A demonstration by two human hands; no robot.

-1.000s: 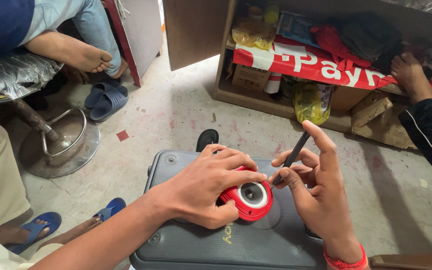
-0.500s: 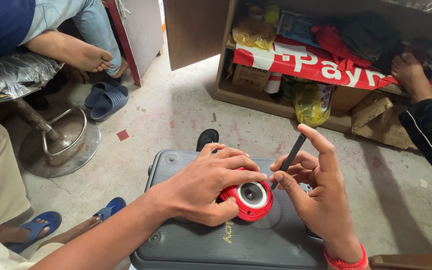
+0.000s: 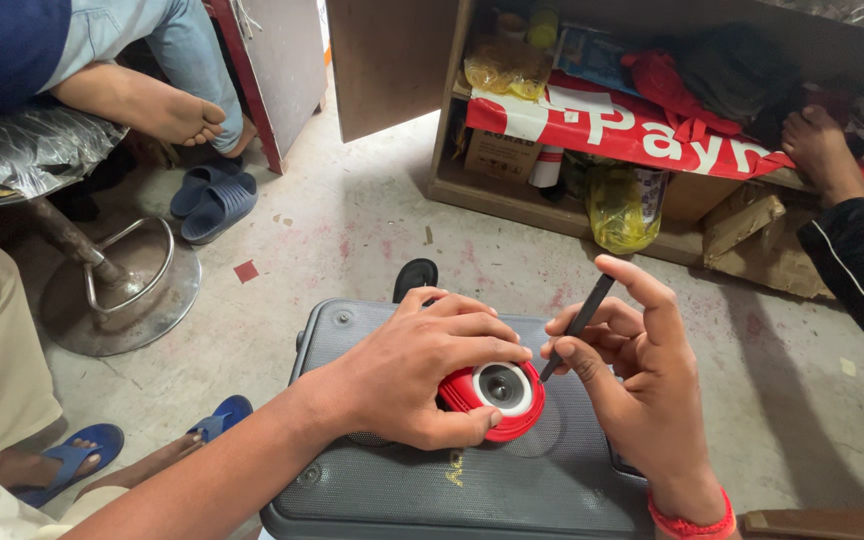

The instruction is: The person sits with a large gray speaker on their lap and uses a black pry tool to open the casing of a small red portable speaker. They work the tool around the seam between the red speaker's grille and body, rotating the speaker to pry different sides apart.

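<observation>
— So, why is the left hand (image 3: pixel 422 375) spread over that red round part (image 3: pixel 497 397) at lower centre?

— It looks like a steadying hold. The fingers curl over the top of the red piece and the thumb presses its lower rim, so it sits clamped flat against the grey speaker case (image 3: pixel 372 480) beneath. Only the white ring and dark centre stay uncovered, on the side facing the other hand.

— And the right hand (image 3: pixel 642 400)?

— Closed in a pen-like grip on a thin black tool (image 3: pixel 577 328), index finger laid along the shaft. The tip slants down to the right edge of the red part, touching or just beside it; I can't tell which.

— Any room to work?

— The case runs wide below and to the left of the hands. Its rounded top edge lies just above the knuckles, with a small black object (image 3: pixel 416 275) beyond it. Bare concrete floor (image 3: pixel 372 230) fills the middle, a stool base (image 3: pixel 122 290) sits at the left, and a cluttered wooden shelf (image 3: pixel 572 210) crosses the upper right, well apart.
</observation>
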